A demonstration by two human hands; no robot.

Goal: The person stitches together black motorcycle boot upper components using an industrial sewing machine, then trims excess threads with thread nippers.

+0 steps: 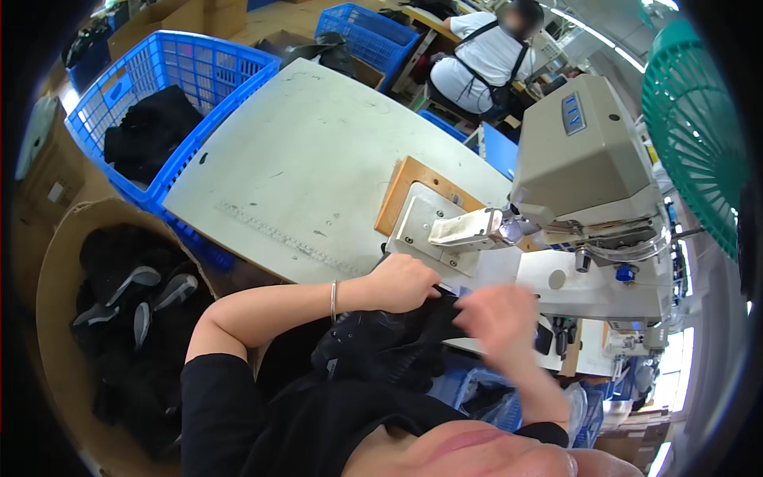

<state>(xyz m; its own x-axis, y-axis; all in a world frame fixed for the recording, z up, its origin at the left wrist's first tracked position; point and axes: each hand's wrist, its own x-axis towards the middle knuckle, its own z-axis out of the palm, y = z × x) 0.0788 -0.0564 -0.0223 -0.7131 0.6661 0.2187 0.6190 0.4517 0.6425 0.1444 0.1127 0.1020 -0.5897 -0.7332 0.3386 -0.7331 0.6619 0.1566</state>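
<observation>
My left hand (405,284), with a thin bracelet at the wrist, is closed on the edge of a black fabric piece (389,342). The piece hangs in dark folds below the table's near edge, over my lap; its full shape is hidden against my dark clothing. Beside its right end is my right hand (501,318), smeared by motion, so its grip does not show. Just beyond both hands stands a beige sewing machine (584,147), its narrow metal arm (469,228) reaching left over a wooden block (391,208).
A pale worktable (310,151) spreads left of the machine. At far left stand a blue crate (218,63) with black fabric and a round cardboard container (52,318) holding black pieces with grey patches. A green fan (691,127) is at right. Another person (477,71) sits behind.
</observation>
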